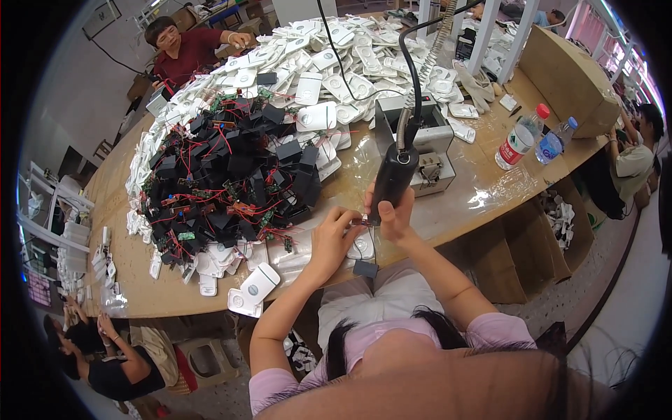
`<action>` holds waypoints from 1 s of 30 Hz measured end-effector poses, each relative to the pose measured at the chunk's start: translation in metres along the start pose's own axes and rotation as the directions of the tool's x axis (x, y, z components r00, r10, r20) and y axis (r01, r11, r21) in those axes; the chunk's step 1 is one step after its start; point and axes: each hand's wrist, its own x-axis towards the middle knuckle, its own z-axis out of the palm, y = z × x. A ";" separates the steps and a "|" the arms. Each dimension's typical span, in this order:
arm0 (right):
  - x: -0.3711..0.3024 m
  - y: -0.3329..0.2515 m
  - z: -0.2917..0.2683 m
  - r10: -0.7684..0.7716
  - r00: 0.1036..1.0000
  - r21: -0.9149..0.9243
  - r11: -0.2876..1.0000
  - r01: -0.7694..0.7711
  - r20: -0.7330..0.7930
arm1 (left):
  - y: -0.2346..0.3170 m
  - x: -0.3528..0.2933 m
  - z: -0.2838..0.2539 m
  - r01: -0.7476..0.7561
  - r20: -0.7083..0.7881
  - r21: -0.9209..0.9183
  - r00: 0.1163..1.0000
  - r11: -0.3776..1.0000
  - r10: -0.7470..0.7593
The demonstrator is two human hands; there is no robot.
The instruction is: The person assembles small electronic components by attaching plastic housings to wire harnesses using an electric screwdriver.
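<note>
My right hand (pixel 397 215) is wrapped round a black electric screwdriver (pixel 393 175), which hangs upright from a coiled spring and cable. Its tip points down at the table edge in front of me. Beside the tip, my left hand (pixel 330 240) is closed, its fingertips pinching a small circuit board (pixel 361 221) with dark red parts. Under them lies a white plastic cover (pixel 362 247). A small black box (pixel 365 269) hangs at the table's edge on a thin wire. The screwdriver and fingers partly hide the board.
Left of my hands, black boxes with circuit boards and red wires (pixel 231 175) form a heap. White plastic covers (pixel 308 52) are piled behind it. A metal box (pixel 430 168), two bottles (pixel 521 140) and a cardboard box (pixel 567 77) stand to the right. Other people sit nearby.
</note>
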 end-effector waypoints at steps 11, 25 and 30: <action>-0.002 0.009 0.000 -0.016 1.000 -0.089 0.996 0.017 0.011 | 0.001 -0.001 0.002 -0.030 -0.032 0.041 0.999 0.999 0.031; -0.004 0.014 -0.014 0.062 0.990 0.269 0.958 -0.095 0.130 | -0.007 0.001 0.003 -0.058 -0.029 0.045 0.998 0.997 0.060; 0.005 -0.018 -0.038 -0.132 0.989 0.402 0.911 0.097 0.060 | 0.011 -0.040 -0.030 -0.276 0.116 0.324 0.961 0.905 0.251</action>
